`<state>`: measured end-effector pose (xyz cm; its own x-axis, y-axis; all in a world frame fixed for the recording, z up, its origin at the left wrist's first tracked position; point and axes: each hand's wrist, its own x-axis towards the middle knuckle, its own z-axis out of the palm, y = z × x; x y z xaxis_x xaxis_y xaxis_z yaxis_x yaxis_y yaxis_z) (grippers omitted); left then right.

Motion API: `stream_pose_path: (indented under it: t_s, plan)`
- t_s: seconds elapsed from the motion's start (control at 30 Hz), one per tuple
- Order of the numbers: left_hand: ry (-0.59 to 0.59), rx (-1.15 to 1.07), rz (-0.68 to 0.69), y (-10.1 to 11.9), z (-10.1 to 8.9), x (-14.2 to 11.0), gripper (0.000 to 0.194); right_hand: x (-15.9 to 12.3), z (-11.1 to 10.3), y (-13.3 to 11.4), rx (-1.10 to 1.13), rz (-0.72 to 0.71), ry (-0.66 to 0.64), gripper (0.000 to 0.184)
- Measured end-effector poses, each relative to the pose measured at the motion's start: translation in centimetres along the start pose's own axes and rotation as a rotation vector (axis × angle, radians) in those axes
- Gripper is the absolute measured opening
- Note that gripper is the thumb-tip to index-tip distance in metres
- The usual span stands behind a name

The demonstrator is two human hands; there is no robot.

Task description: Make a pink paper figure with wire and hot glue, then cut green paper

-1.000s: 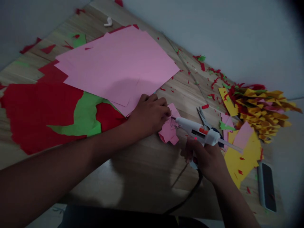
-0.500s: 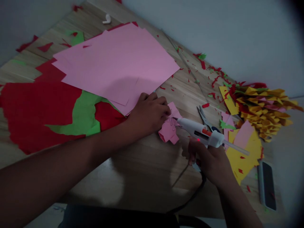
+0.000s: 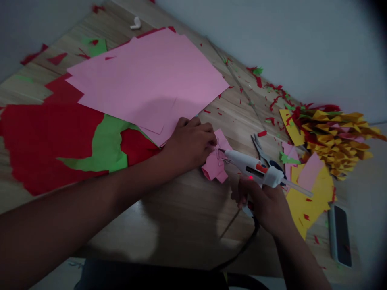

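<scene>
My right hand point(image 3: 266, 203) is wrapped around the handle of a white hot glue gun point(image 3: 246, 161). A clear glue stick point(image 3: 299, 188) sticks out of its back and a red light glows on its side. Its nozzle points left and meets a folded pink paper piece point(image 3: 216, 167) that bears thin lines of glue. With fingers curled, my left hand point(image 3: 193, 141) holds that paper at its left edge against the table; the fingertips are partly hidden.
Large pink sheets point(image 3: 151, 76) lie above my left hand, with red paper point(image 3: 51, 145) and green paper point(image 3: 109, 145) at left. Scissors point(image 3: 261, 151), yellow paper point(image 3: 314, 197), a phone point(image 3: 340, 235) and a yellow folded-paper bundle point(image 3: 335, 137) are at right. An earbud point(image 3: 136, 23) lies at the back.
The glue gun and my right hand have shifted slightly left, the nozzle moving a little over the pink paper piece. My left hand stays almost still.
</scene>
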<state>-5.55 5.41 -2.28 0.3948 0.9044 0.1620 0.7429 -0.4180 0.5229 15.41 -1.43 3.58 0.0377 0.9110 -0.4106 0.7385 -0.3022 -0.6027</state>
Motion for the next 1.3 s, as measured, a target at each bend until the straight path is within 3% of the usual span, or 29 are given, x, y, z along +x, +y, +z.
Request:
stream_pose_path:
  t_s: [0.2, 0.5, 1.3]
  plan:
    - [-0.011, 0.007, -0.016, 0.03, -0.07, 0.05, 0.021, 0.14, 0.04, 0.09, 0.053, 0.003, -0.045, 0.040]
    - [0.011, -0.003, -0.002, -0.14, 0.11, 0.01, 0.020, -0.21, 0.09, -0.37, 0.020, 0.067, 0.004, 0.046]
    - [-0.026, -0.004, -0.020, -0.02, -0.12, 0.04, 0.017, -0.11, 0.14, -0.25, -0.019, 0.030, -0.036, 0.045]
